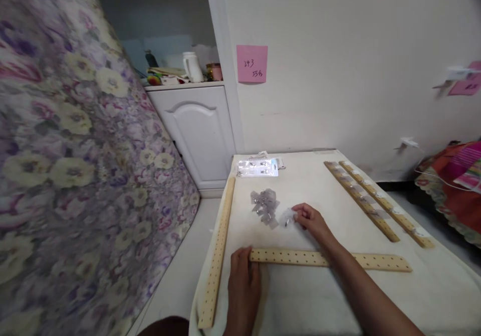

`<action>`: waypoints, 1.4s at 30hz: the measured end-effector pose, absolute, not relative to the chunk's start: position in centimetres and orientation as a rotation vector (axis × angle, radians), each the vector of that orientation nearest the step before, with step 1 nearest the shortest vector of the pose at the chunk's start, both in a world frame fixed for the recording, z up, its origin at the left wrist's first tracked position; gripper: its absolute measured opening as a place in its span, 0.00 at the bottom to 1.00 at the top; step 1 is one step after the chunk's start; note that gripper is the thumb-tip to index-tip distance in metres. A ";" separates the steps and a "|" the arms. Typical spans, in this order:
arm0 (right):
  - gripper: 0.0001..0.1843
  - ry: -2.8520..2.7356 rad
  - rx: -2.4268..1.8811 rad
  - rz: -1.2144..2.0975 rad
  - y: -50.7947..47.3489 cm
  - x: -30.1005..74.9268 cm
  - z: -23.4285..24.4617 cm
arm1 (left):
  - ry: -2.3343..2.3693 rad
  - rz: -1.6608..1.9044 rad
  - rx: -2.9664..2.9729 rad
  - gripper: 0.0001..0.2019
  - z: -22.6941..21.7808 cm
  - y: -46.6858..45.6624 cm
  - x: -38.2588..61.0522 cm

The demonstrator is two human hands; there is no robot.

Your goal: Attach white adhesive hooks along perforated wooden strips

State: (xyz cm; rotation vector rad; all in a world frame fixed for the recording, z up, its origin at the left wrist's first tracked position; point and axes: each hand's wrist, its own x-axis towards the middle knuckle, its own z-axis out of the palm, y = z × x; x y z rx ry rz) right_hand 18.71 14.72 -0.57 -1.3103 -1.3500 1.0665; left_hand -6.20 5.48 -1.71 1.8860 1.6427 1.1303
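Note:
My left hand (243, 281) is closed on the left end of a pale wooden strip (285, 257) with rows of small holes, which lies crosswise on the cloth-covered table. My right hand (310, 220) reaches over that strip, its thumb and fingertips pinched at the edge of a small clump of translucent white pieces (286, 217). What exactly sits between those fingertips is too small to make out. Just left of the clump is a heap of grey translucent pieces (265, 205) with shiny bits among them.
Another holed strip (218, 256) runs along the table's left edge. At the right lie two strips (361, 200) (387, 204) carrying small clear and shiny pieces. Clear packaging (257, 168) rests at the back. A floral curtain (82, 165) hangs to the left.

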 end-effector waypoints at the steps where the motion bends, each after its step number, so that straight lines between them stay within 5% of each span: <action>1: 0.14 -1.350 -1.253 1.158 14.2 17.9 -0.3 | 1.637 1.135 1.880 0.15 -1.6 5.4 -6.2; 8: 0.10 -1.479 -1.094 1.453 12.3 11.4 0.1 | 1.663 1.113 1.819 0.15 -1.2 4.5 -6.4; 42: 0.08 -1.767 -1.323 1.131 12.5 9.6 -0.8 | 1.704 1.111 1.770 0.07 -0.5 5.1 -6.0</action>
